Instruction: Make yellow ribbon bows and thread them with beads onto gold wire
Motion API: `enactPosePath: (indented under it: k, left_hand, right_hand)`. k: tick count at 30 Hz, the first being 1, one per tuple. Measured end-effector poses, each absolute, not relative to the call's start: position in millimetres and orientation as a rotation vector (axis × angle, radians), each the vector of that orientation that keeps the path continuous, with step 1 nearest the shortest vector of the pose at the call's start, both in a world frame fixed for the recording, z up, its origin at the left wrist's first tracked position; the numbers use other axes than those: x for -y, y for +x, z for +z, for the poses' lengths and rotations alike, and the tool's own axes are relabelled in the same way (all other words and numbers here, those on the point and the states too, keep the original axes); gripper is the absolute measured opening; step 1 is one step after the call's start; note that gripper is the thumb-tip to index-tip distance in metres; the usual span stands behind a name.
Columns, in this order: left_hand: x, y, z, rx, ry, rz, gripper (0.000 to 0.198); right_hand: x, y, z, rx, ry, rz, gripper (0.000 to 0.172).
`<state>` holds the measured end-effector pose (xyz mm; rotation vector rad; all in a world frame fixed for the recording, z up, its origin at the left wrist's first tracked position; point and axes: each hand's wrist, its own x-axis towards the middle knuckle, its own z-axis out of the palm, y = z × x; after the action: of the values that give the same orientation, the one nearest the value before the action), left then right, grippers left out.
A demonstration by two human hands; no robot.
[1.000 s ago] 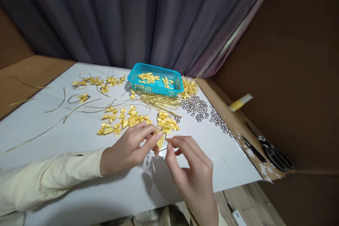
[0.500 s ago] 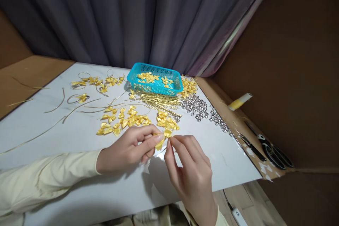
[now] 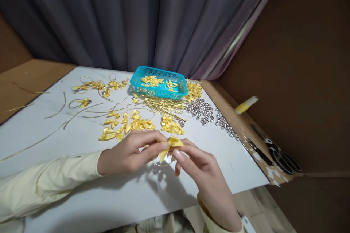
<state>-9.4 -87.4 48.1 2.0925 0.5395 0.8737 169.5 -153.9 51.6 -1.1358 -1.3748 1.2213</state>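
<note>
A yellow ribbon bow (image 3: 175, 141) is raised above the white tabletop between my two hands. My left hand (image 3: 131, 154) pinches its left side with thumb and fingertips. From the right, my right hand (image 3: 205, 169) closes on the bow, its fingers behind and its thumb in front near the lower edge. A thin gold wire loop (image 3: 161, 165) curves below the bow; where its ends go is hidden by the fingers. Just beyond my hands lie loose yellow bows (image 3: 131, 125) and a second small pile of bows (image 3: 171, 125).
A blue basket (image 3: 158, 94) with yellow bows stands at the back. Cut gold wires (image 3: 164, 105) lie before it, silver beads (image 3: 201, 110) to the right. Looped bows (image 3: 95, 85) sit at back left. Scissors (image 3: 281, 158) and a black-handled tool (image 3: 259, 152) rest on the right edge.
My right hand has turned, bringing its thumb in front and fingers behind the bow. The bow has tilted and faces me more openly, and the wire loop now shows beneath it.
</note>
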Motion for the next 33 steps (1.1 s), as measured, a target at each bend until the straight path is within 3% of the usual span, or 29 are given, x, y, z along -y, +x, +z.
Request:
enactPosePath:
  k: [5,14,21,33]
  left_hand:
    - [85.1,-8.2,52.1,-0.376,2.349,1.008,0.024]
    - [82.2,-8.7,47.7,-0.366,2.358,1.002,0.022]
    - [81.7,-7.6,49.7,-0.388,2.363,1.035,0.024]
    - [82.2,-10.6,51.1,-0.43,2.298,0.86,0.021]
  right_hand:
    - [147.6,169.0,46.1,1.106,-0.991,1.542,0.011]
    - [147.3,171.7,44.9,0.854,-0.851,1.735,0.012]
    - [145.6,167.7,42.0,0.848,-0.832,1.718,0.024]
    - [141.0,173.6,37.8,0.792,-0.7,2.033,0.018]
